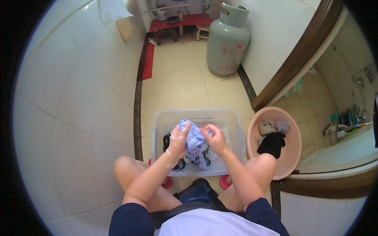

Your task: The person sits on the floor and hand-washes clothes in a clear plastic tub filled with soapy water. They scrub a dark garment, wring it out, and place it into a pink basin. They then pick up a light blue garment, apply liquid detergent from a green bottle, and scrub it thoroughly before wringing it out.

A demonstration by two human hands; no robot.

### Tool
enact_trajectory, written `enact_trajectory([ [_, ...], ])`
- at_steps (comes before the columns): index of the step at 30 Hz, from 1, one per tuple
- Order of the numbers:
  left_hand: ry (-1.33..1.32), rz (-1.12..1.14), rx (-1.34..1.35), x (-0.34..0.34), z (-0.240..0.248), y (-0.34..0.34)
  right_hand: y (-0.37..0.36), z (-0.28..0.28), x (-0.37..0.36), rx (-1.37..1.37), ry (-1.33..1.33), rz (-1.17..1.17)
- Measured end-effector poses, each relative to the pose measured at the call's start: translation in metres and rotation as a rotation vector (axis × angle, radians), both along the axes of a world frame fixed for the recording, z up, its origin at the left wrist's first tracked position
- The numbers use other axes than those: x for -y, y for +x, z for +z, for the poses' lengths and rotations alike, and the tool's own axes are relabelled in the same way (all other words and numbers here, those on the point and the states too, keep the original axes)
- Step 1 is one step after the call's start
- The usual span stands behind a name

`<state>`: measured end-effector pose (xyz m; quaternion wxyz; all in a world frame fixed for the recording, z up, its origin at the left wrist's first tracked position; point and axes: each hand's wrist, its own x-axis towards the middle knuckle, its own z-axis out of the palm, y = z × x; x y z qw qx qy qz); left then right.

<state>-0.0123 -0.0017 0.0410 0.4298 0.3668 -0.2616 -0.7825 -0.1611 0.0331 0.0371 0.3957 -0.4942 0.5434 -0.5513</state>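
Note:
Between my hands hangs a wet light-blue cloth point(194, 141) with a dark pattern near its lower end, held above a clear plastic tub point(235, 133). My left hand point(178, 141) is closed on its left edge, with white suds on the fingers and wrist. On the cloth's right side, my right hand point(214, 138) pinches the fabric with bent fingers. Below, soapy water and dark clothes point(167, 142) lie in the tub, partly hidden by the cloth and my hands. What kind of garment the blue cloth is, I cannot tell.
Right of the tub stands a pink basin point(293, 157) holding a black garment point(272, 144) and light bundled clothes point(267, 127). A grey-green gas cylinder point(227, 45) stands ahead by the right wall. A tiled wall point(78, 118) rises on the left; a doorway with a brown frame point(299, 55) opens right.

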Motion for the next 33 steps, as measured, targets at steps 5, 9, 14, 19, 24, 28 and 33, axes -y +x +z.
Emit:
enact_trajectory([
  [5,0.198,-0.129,-0.183,-0.011,-0.007,-0.007,0.054,0.024,-0.032,-0.508,-0.499,0.021],
  [9,0.258,-0.187,0.112,-0.031,-0.008,-0.023,0.046,0.016,-0.025,-0.636,-0.565,-0.021],
  [14,0.328,-0.035,0.292,-0.030,-0.012,-0.029,0.029,-0.002,-0.014,-0.481,-0.484,-0.172],
  [19,0.409,-0.235,-0.366,-0.021,-0.015,-0.023,0.034,0.000,-0.019,-0.569,-0.504,-0.043],
  [24,0.113,0.029,0.221,-0.002,0.000,-0.017,0.005,0.005,-0.007,-0.356,0.029,-0.081],
  [28,-0.075,0.055,0.412,0.015,0.007,0.000,-0.006,0.012,-0.013,-0.867,0.034,0.449],
  [33,-0.843,-0.361,0.627,0.015,0.008,0.010,-0.023,0.032,-0.018,0.097,-0.130,0.177],
])
